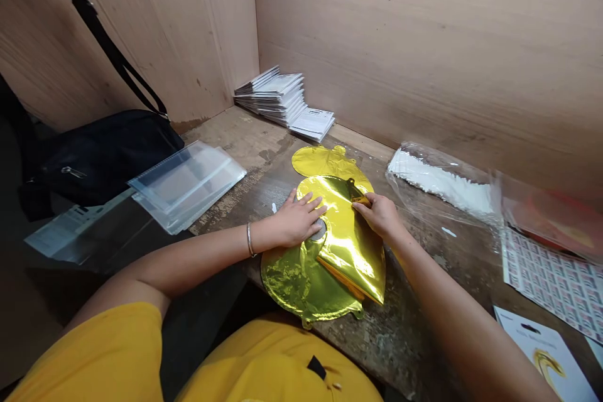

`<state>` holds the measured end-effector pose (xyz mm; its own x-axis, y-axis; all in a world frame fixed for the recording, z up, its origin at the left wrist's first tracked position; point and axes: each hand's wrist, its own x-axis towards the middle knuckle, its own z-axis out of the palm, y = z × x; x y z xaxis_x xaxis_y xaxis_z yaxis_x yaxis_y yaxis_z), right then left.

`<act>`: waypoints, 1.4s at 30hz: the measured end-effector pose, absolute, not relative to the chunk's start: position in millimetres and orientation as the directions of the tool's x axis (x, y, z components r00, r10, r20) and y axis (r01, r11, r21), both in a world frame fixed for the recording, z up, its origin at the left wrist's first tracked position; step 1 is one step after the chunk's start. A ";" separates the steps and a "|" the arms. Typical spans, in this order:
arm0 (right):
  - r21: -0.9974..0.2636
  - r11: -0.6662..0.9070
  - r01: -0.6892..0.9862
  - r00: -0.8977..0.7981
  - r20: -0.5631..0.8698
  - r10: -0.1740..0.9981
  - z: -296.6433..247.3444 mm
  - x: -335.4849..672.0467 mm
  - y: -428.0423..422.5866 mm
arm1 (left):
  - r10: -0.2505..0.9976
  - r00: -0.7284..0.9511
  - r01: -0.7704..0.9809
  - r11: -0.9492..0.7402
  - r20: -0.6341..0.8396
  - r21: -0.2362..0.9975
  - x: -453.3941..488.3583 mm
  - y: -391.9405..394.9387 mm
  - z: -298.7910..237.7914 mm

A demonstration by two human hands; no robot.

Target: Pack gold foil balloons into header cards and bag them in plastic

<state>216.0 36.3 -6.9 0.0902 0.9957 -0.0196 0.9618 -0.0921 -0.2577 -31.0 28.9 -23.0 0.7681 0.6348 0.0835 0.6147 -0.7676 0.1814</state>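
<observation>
A gold foil balloon point(349, 245) lies flat on the bench and is partly folded over on itself, with a crumpled lower part. My left hand point(298, 220) presses flat on it, fingers spread, beside a small round grey patch point(319, 230) on the foil. A metal bangle point(249, 239) circles my left wrist. My right hand point(380, 215) pinches the folded foil near a small tab at its upper edge. Just beyond, a second gold foil balloon point(320, 161) lies flat, its near part under the first.
A worn wooden bench point(240, 144) meets plywood walls. Stacked white booklets point(276, 97) stand in the far corner. To the left lie clear plastic sleeves point(186, 185) and a black bag point(103, 157). To the right are a plastic bag of white pieces point(438, 182), a printed label sheet point(551, 282) and a packaged card point(541, 352).
</observation>
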 end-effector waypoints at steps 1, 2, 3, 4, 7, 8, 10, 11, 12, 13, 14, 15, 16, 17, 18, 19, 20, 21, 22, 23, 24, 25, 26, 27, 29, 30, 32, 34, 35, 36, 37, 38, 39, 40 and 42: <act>-0.249 -0.084 0.965 0.090 0.013 0.996 -5.4 214.7 32.2 | 0.647 0.761 0.631 -0.755 0.048 0.177 -31.4 29.7 -24.8; -0.238 -0.060 0.970 0.078 0.067 0.995 -3.9 212.9 26.1 | 0.658 0.753 0.644 -0.745 0.029 0.175 -31.9 29.9 -26.5; -0.223 -0.018 0.975 0.049 0.133 0.990 -2.7 210.7 17.9 | 0.666 0.746 0.653 -0.737 0.022 0.173 -32.3 29.6 -27.8; -0.204 0.038 0.978 0.003 0.195 0.981 -1.9 207.9 8.0 | 0.673 0.739 0.661 -0.731 0.019 0.172 -32.6 29.2 -28.6; -0.157 0.226 0.961 -0.185 0.237 0.954 -4.5 197.9 -26.9 | 0.690 0.724 0.680 -0.713 -0.005 0.170 -32.6 28.1 -28.6; -0.154 0.266 0.952 -0.235 0.193 0.953 -7.3 194.5 -37.9 | 0.692 0.722 0.683 -0.710 -0.013 0.170 -32.4 28.2 -28.3; -0.155 0.304 0.940 -0.292 0.092 0.952 -15.6 188.3 -55.7 | 0.694 0.720 0.686 -0.707 -0.023 0.172 -32.2 28.9 -28.1; -0.151 0.303 0.941 -0.298 0.056 0.953 -20.6 185.7 -62.2 | 0.693 0.721 0.685 -0.707 -0.023 0.175 -32.2 29.5 -28.0; -0.142 0.293 0.946 -0.291 0.033 0.956 -25.7 183.5 -67.0 | 0.690 0.724 0.682 -0.709 -0.022 0.178 -32.3 30.0 -27.7; -0.130 0.279 0.951 -0.279 0.022 0.960 -30.7 181.5 -70.6 | 0.685 0.728 0.677 -0.713 -0.022 0.182 -32.5 30.4 -27.1; -0.116 0.266 0.957 -0.266 0.021 0.964 -35.3 179.8 -73.2 | 0.683 0.730 0.675 -0.714 -0.027 0.185 -32.5 30.5 -25.8; -0.100 0.257 0.961 -0.256 0.025 0.966 -39.2 178.3 -75.1 | 0.696 0.718 0.689 -0.701 -0.036 0.185 -32.4 30.5 -24.0; -0.085 0.252 0.964 -0.250 0.032 0.968 -42.4 177.0 -76.6 | 0.725 0.687 0.719 -0.671 -0.042 0.178 -32.2 30.3 -21.7; -0.071 0.249 0.966 -0.247 0.037 0.968 -44.7 175.8 -77.8 | 0.760 0.649 0.754 -0.635 -0.040 0.167 -31.8 30.0 -19.2; -0.060 0.247 0.967 -0.245 0.042 0.969 -46.3 174.8 -78.8 | 0.783 0.621 0.776 -0.611 -0.024 0.156 -31.4 29.6 -16.9; -0.051 0.244 0.968 -0.242 0.044 0.969 -47.1 173.9 -79.7 | 0.788 0.615 0.780 -0.608 -0.003 0.146 -31.0 29.5 -15.1; -0.044 0.241 0.969 -0.239 0.045 0.970 -47.3 173.1 -80.5 | 0.776 0.631 0.767 -0.627 0.015 0.141 -30.8 29.8 -14.2; -0.039 0.237 0.971 -0.236 0.044 0.971 -47.1 172.4 -81.0 | 0.748 0.664 0.739 -0.659 0.020 0.142 -30.9 30.7 -14.2; -0.038 0.233 0.972 -0.232 0.041 0.972 -46.5 171.9 -81.4 | 0.714 0.700 0.705 -0.693 0.011 0.150 -31.2 32.2 -15.0; -0.038 0.232 0.972 -0.230 0.036 0.972 -45.7 171.3 -81.6 | 0.692 0.722 0.684 -0.711 -0.012 0.162 -31.6 34.4 -16.2; -0.040 0.231 0.972 -0.230 0.032 0.973 -45.0 170.9 -81.7 | 0.689 0.724 0.684 -0.709 -0.040 0.174 -32.1 36.9 -17.5; -0.044 0.231 0.972 -0.230 0.030 0.973 -44.3 170.5 -81.6 | 0.707 0.704 0.705 -0.686 -0.062 0.183 -32.3 39.4 -18.3; -0.050 0.230 0.972 -0.229 0.031 0.973 -43.9 170.3 -81.6 | 0.739 0.670 0.736 -0.650 -0.067 0.189 -32.2 41.0 -18.3; -0.057 0.229 0.972 -0.227 0.035 0.973 -43.7 170.2 -81.5 | 0.772 0.633 0.765 -0.615 -0.049 0.193 -31.7 41.1 -17.3; -0.072 0.226 0.971 -0.223 0.046 0.974 -44.3 170.5 -81.7 | 0.773 0.632 0.749 -0.628 0.054 0.213 -29.7 34.4 -13.2; -0.081 0.230 0.970 -0.226 0.051 0.973 -45.0 170.8 -82.0 | 0.705 0.700 0.674 -0.706 0.118 0.220 -28.5 27.1 -10.8; -0.098 0.247 0.964 -0.242 0.061 0.968 -47.0 171.6 -82.9 | 0.428 0.880 0.386 -0.897 0.206 0.214 -27.3 6.7 -7.8; -0.120 0.253 0.960 -0.244 0.079 0.966 -49.1 172.1 -83.5 | 0.210 0.957 0.166 -0.963 0.200 0.213 -29.0 -15.5 -9.2; -0.130 0.247 0.960 -0.237 0.087 0.968 -49.7 172.2 -83.5 | 0.181 0.967 0.141 -0.966 0.178 0.218 -31.0 -24.9 -11.5; -0.139 0.237 0.962 -0.226 0.090 0.970 -49.9 172.2 -83.2 | 0.195 0.969 0.158 -0.962 0.153 0.220 -33.4 -32.5 -14.5; -0.144 0.224 0.964 -0.213 0.085 0.973 -49.3 172.1 -82.6 | 0.225 0.966 0.194 -0.956 0.130 0.219 -35.7 -38.1 -17.8; -0.145 0.211 0.967 -0.202 0.072 0.977 -47.7 171.8 -82.0 | 0.250 0.962 0.224 -0.951 0.105 0.212 -37.7 -41.8 -21.0; -0.142 0.199 0.970 -0.193 0.054 0.980 -45.1 171.3 -81.5 | 0.264 0.961 0.243 -0.949 0.082 0.201 -38.9 -44.1 -23.6; -0.133 0.187 0.973 -0.183 0.039 0.982 -41.4 170.5 -81.5 | 0.274 0.960 0.257 -0.948 0.066 0.188 -39.3 -45.3 -25.6; -0.102 0.177 0.979 -0.173 0.048 0.984 -31.8 167.2 -85.0 | 0.286 0.957 0.275 -0.949 0.057 0.155 -38.0 -46.5 -27.8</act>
